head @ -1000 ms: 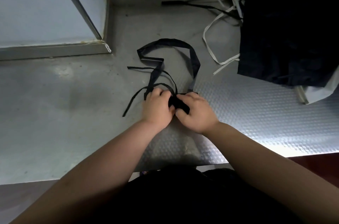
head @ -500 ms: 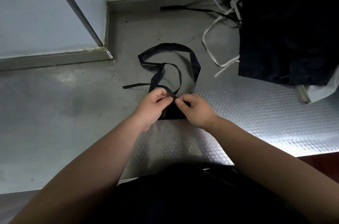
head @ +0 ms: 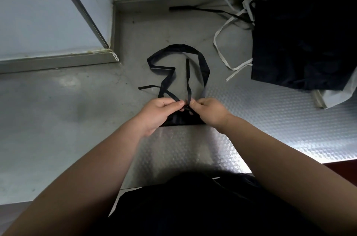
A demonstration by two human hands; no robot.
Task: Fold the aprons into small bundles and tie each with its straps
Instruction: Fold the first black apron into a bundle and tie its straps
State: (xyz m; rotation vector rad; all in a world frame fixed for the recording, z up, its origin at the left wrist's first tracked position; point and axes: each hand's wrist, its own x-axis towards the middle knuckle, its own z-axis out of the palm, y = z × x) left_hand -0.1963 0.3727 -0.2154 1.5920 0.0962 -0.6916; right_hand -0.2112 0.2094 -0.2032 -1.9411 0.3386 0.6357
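Note:
A small black folded apron bundle (head: 183, 119) lies on the metal counter (head: 251, 119), partly hidden under both hands. My left hand (head: 160, 112) pinches one thin black strap (head: 170, 95) just above the bundle. My right hand (head: 208, 112) pinches the other thin strap (head: 188, 81), which runs straight away from me. The two straps cross between my fingertips. The apron's wide black neck loop (head: 193, 52) lies in a curve on the counter beyond the hands.
A pile of dark and white aprons (head: 299, 42) sits at the back right, with white straps (head: 222, 42) and a black strap (head: 202, 9) trailing left. A wall and a metal ledge (head: 58, 60) close off the back and left. The counter's front edge is near my body.
Both hands have lifted off the bundle and now pinch the two thin straps. One strap swung from a curl on the left to a straight line pointing away.

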